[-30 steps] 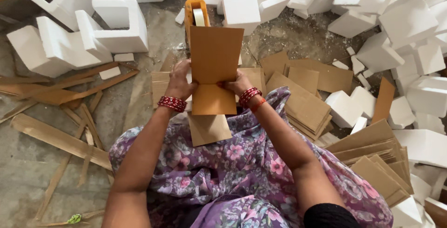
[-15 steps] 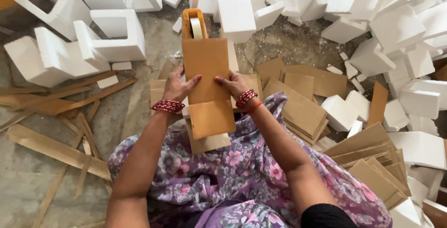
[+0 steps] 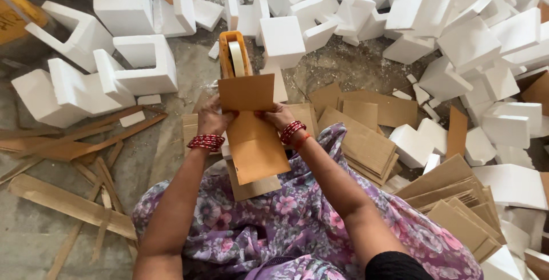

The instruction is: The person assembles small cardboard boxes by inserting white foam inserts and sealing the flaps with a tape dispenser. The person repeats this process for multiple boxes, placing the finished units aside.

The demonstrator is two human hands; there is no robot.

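While the floor (image 3: 34, 246) around the seated person stayed the same mess, the work in hand had shifted. White foam blocks (image 3: 131, 66) lay heaped across the far half of the view, untouched versus the earlier frames. Stacks of brown cardboard sheets (image 3: 366, 143) sat to the right of the lap, and cardboard strips (image 3: 63, 203) were scattered on the left; neither had moved.

The change was in the cardboard piece (image 3: 254, 137). A second ago it was held up nearly vertical, hiding most of the tape dispenser (image 3: 234, 57). Since then it had come down and flattened out over the knees, with its upper flap folded along a crease near the fingers. That left the orange dispenser fully in view just beyond the top edge (white roll visible inside it).

Left hand (image 3: 214, 117) was pinching the left side of the piece at the fold line, fingers curled over the edge, thumb underneath as far as I could tell. Right hand (image 3: 277, 115) did the same on the right side, fingers closed on the card. Both wrists carried red bangles (image 3: 206, 142).

My read: the fold had just been made and the piece was being pressed flat. A second card piece (image 3: 254, 187) lay under it on the lap.
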